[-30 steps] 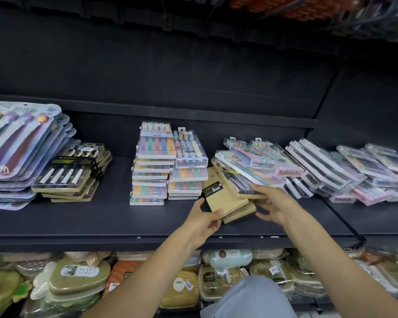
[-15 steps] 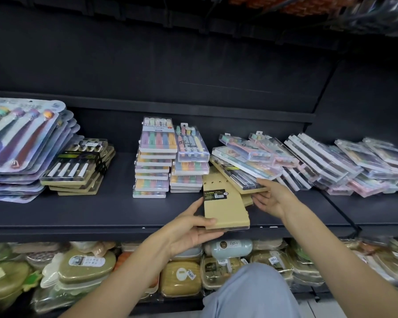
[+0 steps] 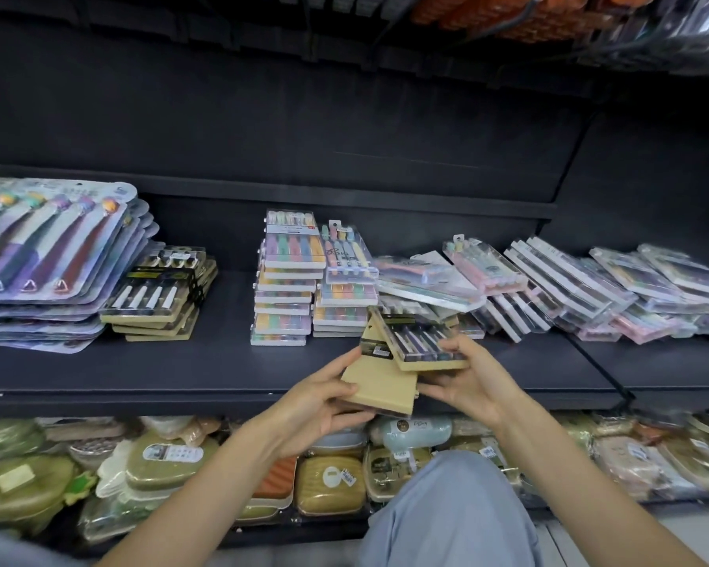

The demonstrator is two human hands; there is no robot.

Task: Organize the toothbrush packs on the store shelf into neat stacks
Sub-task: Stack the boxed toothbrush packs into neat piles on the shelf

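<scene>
The person holds two tan cardboard toothbrush packs at the front edge of the dark shelf [image 3: 140,374]. The left hand [image 3: 316,407] grips the lower pack [image 3: 379,386], which lies back side up, thumb on top and fingers curled beneath it. The right hand [image 3: 467,386] grips the upper pack [image 3: 420,341], which faces up with its dark brushes showing; its thumb presses on the pack's near right corner. The upper pack lies crosswise over the far end of the lower one, and the two touch. Both hands are close together, with only the packs between them.

On the shelf behind them stand two neat stacks of pastel packs [image 3: 287,288], touching side by side. To the right, a loose, slumped heap of clear-cased packs [image 3: 569,288] spreads along the shelf, leaning one on another. Further left lies a short pile of matching tan packs [image 3: 160,296], slightly fanned, and just beside it a pile of large purple blister cards [image 3: 46,259]. Below the shelf, wrapped soap boxes [image 3: 328,484] fill the lower level. The person's knee in grey-blue trousers [image 3: 447,517] shows at the bottom.
</scene>
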